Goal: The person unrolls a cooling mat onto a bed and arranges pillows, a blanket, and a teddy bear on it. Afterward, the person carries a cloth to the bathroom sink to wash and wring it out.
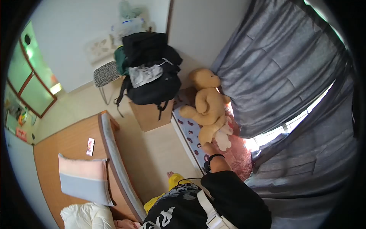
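- Left: wooden bed platform [49, 152]; phone [90, 147] on it, striped pillow [84, 179] nearer, white bedding [85, 217] at the near end.
- Left of centre, far: patterned stool [106, 74], beside a bulky black backpack [152, 89] above a light brown box [152, 116].
- Centre, near: bare foot [170, 174] on pale floor [145, 152]. Left hand out of view; its fingers cannot be told.
- Right of centre: right hand [207, 148] reaches far, at the near end of the large teddy bear [211, 105], apparently touching a leg. Fingers blend into the plush; cannot tell if spread or pinching.
- Bear lies on the far side of that hand, long axis far to near, head farthest, on a ledge with patterned cloth [190, 133]. Small pale plush [223, 140] just right.
- Right: long grey curtains [274, 76], daylight at the gap.
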Motion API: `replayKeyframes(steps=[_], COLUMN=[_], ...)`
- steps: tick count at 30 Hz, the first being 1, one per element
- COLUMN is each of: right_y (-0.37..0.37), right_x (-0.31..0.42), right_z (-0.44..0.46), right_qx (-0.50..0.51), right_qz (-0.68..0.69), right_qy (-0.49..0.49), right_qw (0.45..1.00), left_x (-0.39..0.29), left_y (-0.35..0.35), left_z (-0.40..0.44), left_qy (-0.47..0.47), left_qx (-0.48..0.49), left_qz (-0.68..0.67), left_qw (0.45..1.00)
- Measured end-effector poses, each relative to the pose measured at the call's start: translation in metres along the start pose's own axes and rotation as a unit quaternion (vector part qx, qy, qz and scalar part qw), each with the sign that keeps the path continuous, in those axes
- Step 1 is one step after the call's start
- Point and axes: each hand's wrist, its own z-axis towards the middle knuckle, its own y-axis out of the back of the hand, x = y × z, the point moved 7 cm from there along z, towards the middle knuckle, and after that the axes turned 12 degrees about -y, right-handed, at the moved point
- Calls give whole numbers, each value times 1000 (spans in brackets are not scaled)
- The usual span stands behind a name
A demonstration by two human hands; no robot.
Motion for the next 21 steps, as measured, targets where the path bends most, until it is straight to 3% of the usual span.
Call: replayKeyframes(steps=[4,7,10,12,14,15,16,18,19,20,21], right_y=[107,134,114,80,73,69,73,81,88,91,85], right_x=[0,-1,-34,-54,-66,-67,-64,-62,-65,-69,-77], right_z=[-59,-69,-28,1,13,13,2,-6,2,17,43], right_qx=[-101,79,75,156,157,166,184,203,196,189,193], right_qz=[212,200,156,237,245,192,178,165,208,252,257], right_qy=[167,67,-33,-18,-27,18,2,-17,-45,-71,-71], right_qw=[957,974,984,959,956,967,967,965,957,946,944], left_x=[-13,14,54,88,100,93,78,18,-4,-45,-145], left_y=[-35,-31,-11,7,10,-5,-18,-51,-76,-86,-91], left_z=[34,38,48,65,109,148,187,245,283,289,283], left_qy=[89,184,270,316,361,257,155,55,-98,-98,-99], left_qx=[134,183,197,189,172,184,178,193,271,254,238], left_qz=[-73,-94,-116,-171,-303,-226,-130,0,73,17,-40], left_qw=[984,961,935,914,865,922,963,980,955,962,965])
